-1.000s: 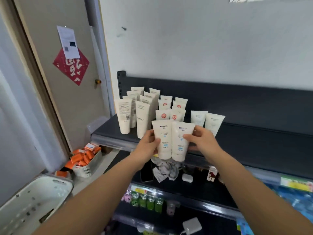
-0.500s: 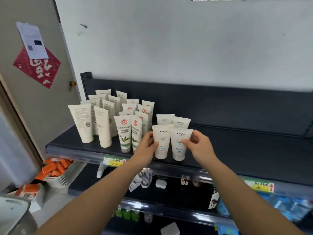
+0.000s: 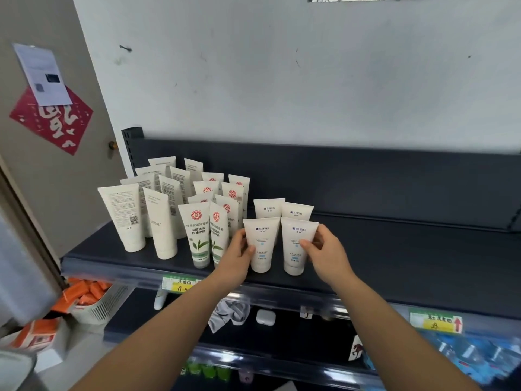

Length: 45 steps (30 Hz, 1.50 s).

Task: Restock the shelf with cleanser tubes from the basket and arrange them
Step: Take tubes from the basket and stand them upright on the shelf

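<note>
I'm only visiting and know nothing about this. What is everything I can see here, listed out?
shelf: one, dark grey, across the middle
blue-label tubes: four, white, mid-shelf, two rows of two
red-emblem tubes: about eight, white with green leaves, left of those
plain tubes: about eight, white, shelf's left end
price tags: two, yellow-green, shelf's front edge
mesh basket: one, white, lower left, holding orange packs
red paper: one, upper left, under a white notice
earbud case: one, white, lower shelf, beside grey cloth
left hand: one, grips left front tube
right hand: one, pinches right front tube
</note>
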Each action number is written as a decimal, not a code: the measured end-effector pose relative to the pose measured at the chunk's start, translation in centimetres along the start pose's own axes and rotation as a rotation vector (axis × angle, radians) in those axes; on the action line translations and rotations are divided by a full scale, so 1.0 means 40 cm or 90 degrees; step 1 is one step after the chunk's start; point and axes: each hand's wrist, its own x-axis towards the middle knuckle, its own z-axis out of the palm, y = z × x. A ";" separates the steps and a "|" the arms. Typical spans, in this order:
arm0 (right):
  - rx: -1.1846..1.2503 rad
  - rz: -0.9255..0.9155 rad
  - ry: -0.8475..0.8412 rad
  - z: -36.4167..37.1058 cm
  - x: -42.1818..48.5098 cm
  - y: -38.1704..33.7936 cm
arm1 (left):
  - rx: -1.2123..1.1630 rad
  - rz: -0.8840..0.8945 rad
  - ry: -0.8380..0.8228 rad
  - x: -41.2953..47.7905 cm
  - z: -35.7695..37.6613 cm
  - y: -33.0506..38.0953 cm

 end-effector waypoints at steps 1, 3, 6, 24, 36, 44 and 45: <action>-0.006 -0.001 0.007 0.003 -0.002 0.001 | 0.005 0.003 0.001 -0.001 0.002 0.000; -0.016 0.004 0.012 0.007 -0.005 -0.002 | 0.030 0.010 0.001 -0.005 0.003 0.003; -0.055 0.030 0.006 0.004 -0.005 -0.006 | 0.063 0.017 -0.001 -0.013 -0.001 0.006; -0.634 0.082 -0.073 0.298 -0.302 -0.022 | 0.520 0.098 -0.116 -0.309 -0.329 -0.112; -0.632 -0.133 -0.225 0.868 -0.463 -0.210 | 0.724 -0.047 0.043 -0.626 -0.869 -0.241; -0.581 -0.250 -0.327 1.125 -0.539 -0.301 | 0.687 -0.152 0.136 -0.774 -1.096 -0.301; -0.579 -0.271 -0.338 1.153 -0.542 -0.307 | 0.683 -0.159 0.150 -0.785 -1.117 -0.309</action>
